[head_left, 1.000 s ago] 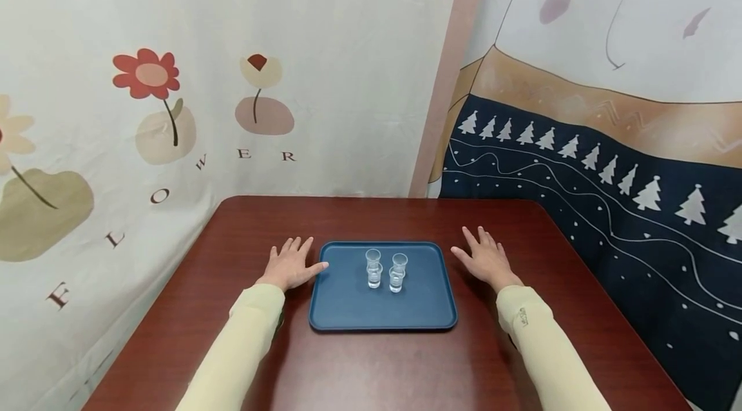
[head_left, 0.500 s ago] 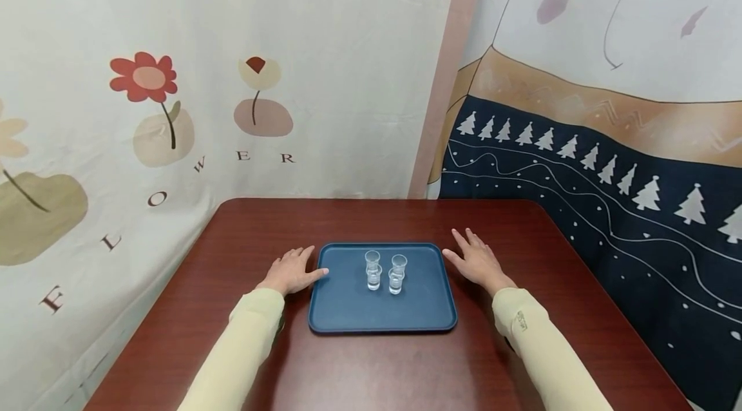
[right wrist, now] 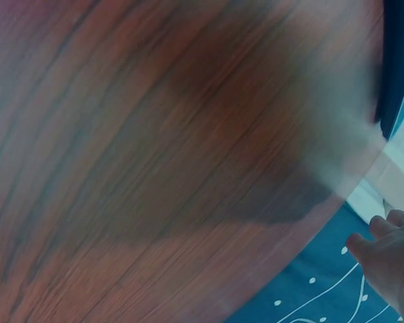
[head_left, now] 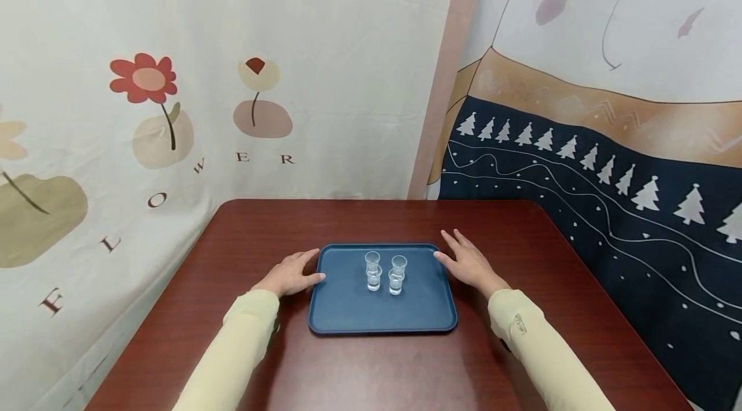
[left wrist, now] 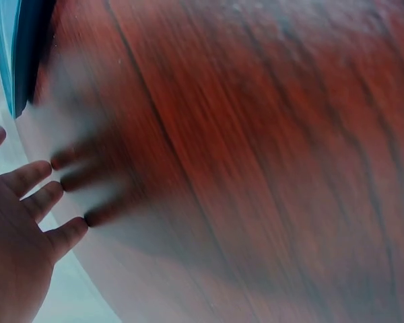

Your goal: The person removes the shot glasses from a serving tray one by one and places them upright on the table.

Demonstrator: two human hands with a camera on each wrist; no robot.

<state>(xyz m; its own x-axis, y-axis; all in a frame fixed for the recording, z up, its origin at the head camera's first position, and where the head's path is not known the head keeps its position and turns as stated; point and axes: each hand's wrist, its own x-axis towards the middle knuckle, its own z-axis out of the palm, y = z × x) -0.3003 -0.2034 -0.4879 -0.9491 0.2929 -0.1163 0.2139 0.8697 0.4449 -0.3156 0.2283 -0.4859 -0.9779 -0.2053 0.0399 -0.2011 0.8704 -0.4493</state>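
A blue rectangular tray [head_left: 348, 314] lies on the table, and several small clear shot glasses [head_left: 396, 284] stand upright near its middle. My left hand [head_left: 288, 274] is at the tray's left edge, its thumb reaching over the rim and its other fingers outside. In the left wrist view those fingers [left wrist: 66, 232] are spread, their tips at the tabletop; the tray's side [left wrist: 15, 47] shows above. By the right rim is my right hand [head_left: 468, 266], fingers extended and thumb at the edge. Whether either hand touches the tray is unclear. The right wrist view catches part of that hand [right wrist: 394, 259].
The dark red-brown wooden table [head_left: 371, 372] has rounded far corners. A white curtain with flower prints [head_left: 348, 76] hangs behind it. To the right is a dark blue cloth [head_left: 580, 237] with white trees.
My right hand has moved left, up to the tray's right rim. The left hand has lowered its fingers and settled closer against the left side. Tray and shot glasses stay in place.
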